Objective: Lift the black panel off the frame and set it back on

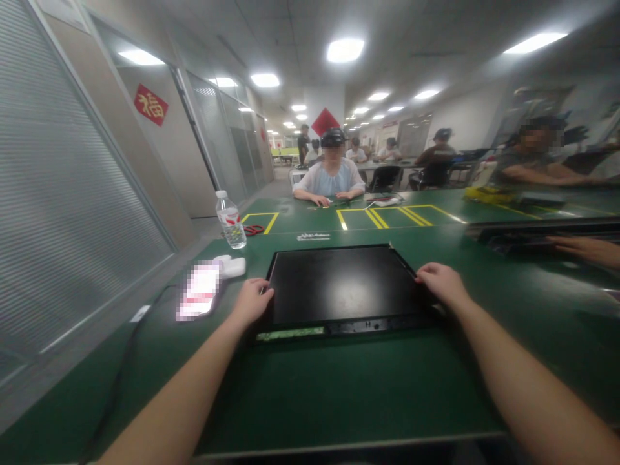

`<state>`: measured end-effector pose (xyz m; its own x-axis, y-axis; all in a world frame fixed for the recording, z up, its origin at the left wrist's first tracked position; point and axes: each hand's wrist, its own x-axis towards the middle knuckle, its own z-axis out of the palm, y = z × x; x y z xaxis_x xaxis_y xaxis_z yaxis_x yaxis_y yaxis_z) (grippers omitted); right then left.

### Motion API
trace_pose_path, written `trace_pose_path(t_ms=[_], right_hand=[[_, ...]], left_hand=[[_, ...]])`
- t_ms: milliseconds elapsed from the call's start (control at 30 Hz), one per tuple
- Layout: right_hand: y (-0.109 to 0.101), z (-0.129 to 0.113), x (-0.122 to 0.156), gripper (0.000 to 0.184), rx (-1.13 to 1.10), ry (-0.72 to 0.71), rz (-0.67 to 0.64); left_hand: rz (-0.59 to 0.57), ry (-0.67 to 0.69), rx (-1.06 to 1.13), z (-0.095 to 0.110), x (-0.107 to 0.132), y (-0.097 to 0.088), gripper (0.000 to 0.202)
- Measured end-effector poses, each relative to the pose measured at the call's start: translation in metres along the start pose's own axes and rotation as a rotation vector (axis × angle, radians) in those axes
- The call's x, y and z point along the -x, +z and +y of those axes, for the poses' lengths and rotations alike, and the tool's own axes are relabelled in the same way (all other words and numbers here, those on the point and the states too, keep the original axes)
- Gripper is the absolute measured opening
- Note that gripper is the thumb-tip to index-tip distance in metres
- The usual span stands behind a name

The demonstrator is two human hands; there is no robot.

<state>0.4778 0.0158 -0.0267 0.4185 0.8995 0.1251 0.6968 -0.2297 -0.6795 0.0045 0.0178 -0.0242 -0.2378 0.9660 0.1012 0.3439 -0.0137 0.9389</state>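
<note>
A flat black display panel [339, 284] lies in front of me, its dark screen facing up and reflecting a ceiling light. Along its near edge runs a narrow strip with a green circuit board [290, 334] showing at the left. My left hand [252, 300] grips the panel's left edge, fingers closed at the rim. At the opposite edge, my right hand [443, 284] pinches the right side near its upper half. Parts of the fingertips are hidden by the panel's frame.
Left of the panel are a lit phone [199, 290], a white case [234, 267], a water bottle [231, 219] and red scissors [254, 230]. A black cable [130, 349] runs along the left. Another person's hand [584, 248] rests by dark panels at right. Someone sits opposite [332, 175].
</note>
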Motion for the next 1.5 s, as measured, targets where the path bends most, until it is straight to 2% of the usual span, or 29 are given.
trace_pose_path(t_ms=[67, 133, 300, 933, 1267, 1500], right_hand=[[0.001, 0.0, -0.001, 0.014, 0.006, -0.002, 0.006], [0.001, 0.0, -0.001, 0.014, 0.009, -0.013, 0.019], [0.003, 0.0, 0.0, 0.014, 0.001, -0.027, 0.039], [0.005, 0.004, -0.003, 0.013, -0.026, -0.013, 0.038], [0.008, 0.004, -0.003, 0.015, 0.014, -0.046, 0.047], [0.008, 0.002, -0.002, 0.014, 0.019, -0.031, 0.051]], left_hand=[[-0.005, 0.079, -0.29, -0.006, -0.002, 0.0, 0.006], [-0.026, 0.123, -0.489, -0.011, -0.004, 0.001, 0.015], [-0.069, 0.16, -0.679, -0.015, -0.007, 0.001, 0.029], [-0.045, 0.172, -0.719, -0.017, -0.007, 0.004, 0.027], [-0.035, 0.228, -0.784, -0.02, -0.007, 0.006, 0.027], [-0.048, 0.213, -0.846, -0.02, -0.007, 0.007, 0.031]])
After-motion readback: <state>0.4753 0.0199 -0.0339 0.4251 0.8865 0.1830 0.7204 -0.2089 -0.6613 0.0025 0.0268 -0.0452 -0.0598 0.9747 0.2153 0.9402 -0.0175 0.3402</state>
